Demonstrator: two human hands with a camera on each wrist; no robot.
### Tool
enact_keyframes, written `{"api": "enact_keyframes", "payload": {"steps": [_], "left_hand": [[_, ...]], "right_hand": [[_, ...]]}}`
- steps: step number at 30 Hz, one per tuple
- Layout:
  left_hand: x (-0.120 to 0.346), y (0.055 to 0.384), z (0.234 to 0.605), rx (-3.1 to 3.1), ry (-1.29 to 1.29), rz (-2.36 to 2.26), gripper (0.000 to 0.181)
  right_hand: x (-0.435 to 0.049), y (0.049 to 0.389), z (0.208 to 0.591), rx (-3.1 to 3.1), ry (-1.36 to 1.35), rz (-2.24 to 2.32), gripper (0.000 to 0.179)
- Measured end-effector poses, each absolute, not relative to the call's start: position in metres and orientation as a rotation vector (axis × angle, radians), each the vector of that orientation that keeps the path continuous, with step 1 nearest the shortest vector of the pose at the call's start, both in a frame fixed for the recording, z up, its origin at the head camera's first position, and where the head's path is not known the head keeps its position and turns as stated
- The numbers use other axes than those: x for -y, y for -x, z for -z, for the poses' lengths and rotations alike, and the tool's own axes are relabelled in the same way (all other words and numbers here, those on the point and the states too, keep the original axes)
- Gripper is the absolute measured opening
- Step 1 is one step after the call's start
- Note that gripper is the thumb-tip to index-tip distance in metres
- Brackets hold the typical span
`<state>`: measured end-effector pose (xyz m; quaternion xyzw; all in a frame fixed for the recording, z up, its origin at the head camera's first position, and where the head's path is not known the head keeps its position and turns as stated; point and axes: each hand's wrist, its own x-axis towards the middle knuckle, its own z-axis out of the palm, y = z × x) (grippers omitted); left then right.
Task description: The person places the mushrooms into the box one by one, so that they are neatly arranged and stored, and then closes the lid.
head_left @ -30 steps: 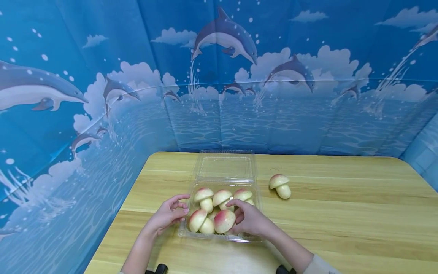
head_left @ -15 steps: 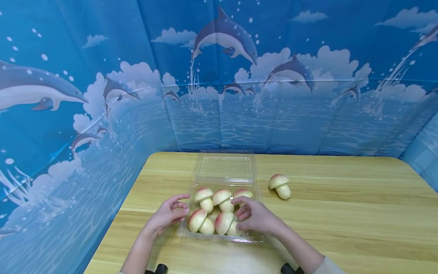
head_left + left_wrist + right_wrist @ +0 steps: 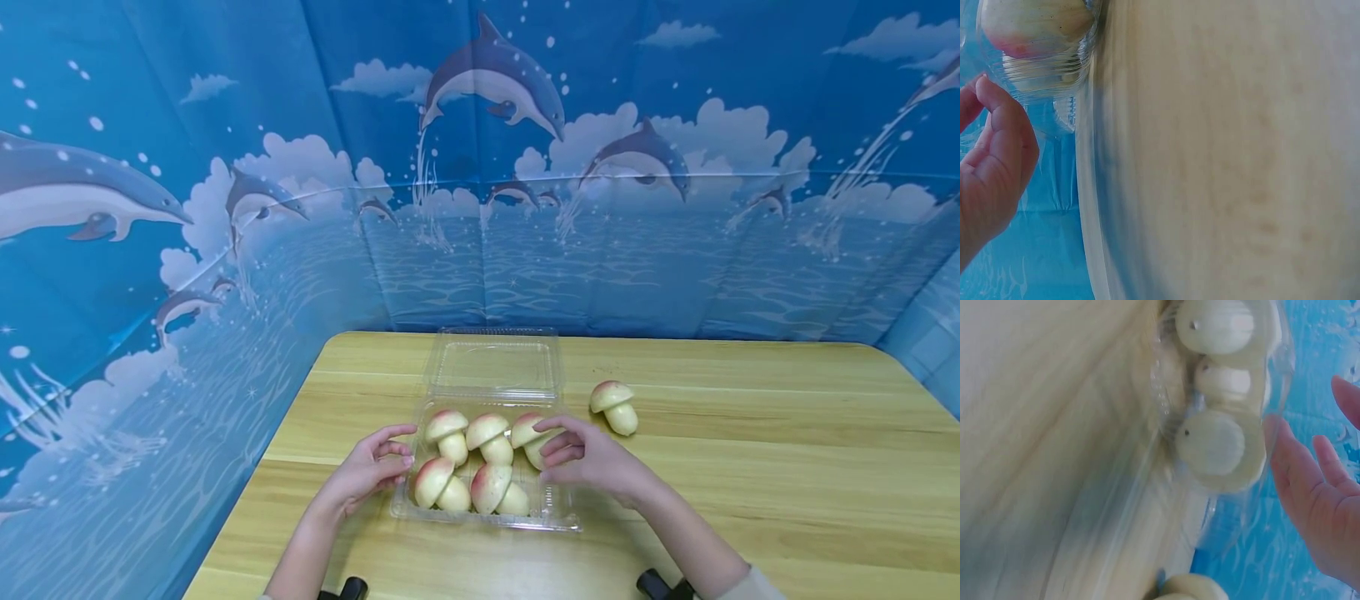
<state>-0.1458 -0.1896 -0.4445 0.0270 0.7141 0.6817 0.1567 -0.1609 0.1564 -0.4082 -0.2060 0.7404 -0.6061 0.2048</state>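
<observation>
A clear plastic clamshell box (image 3: 487, 521) lies on the table with its lid folded back. Several cream, pink-tinged mushroom-shaped pieces lie in it, among them one front-middle mushroom piece (image 3: 491, 490) with its stem to the right. My left hand (image 3: 371, 469), fingers loosely bent, is at the box's left edge; whether it touches the wall I cannot tell. Over the box's right side, my right hand (image 3: 592, 458) has its fingers spread and holds nothing. It partly covers the back-right mushroom piece (image 3: 527, 433) in the head view. In the right wrist view, round stem ends (image 3: 1213, 442) show through the plastic.
One loose mushroom piece (image 3: 614, 408) lies on the wooden table (image 3: 750, 467), right of the box. The see-through lid (image 3: 495, 367) reaches toward the table's back edge. A blue dolphin-print curtain (image 3: 562, 267) hangs behind and at both sides.
My right hand has let go of the front-middle mushroom piece and drawn off to the right and slightly back. That piece has tipped, so its stem shows now. My left hand has stayed put.
</observation>
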Motion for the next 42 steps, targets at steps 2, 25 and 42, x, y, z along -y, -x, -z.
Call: {"api": "enact_keyframes", "payload": {"steps": [2, 25, 42], "left_hand": [[0.190, 0.146, 0.444, -2.044, -0.077, -1.951, 0.058], [0.189, 0.148, 0.445, -2.031, -0.092, -1.942, 0.059], [0.191, 0.148, 0.446, -2.037, -0.087, -1.946, 0.057]], "right_hand": [[-0.160, 0.162, 0.407, -2.046, 0.565, 1.708, 0.064], [-0.215, 0.177, 0.393, -2.093, 0.434, 1.765, 0.064], [-0.258, 0.197, 0.397, -2.211, 0.273, 1.687, 0.070]]}}
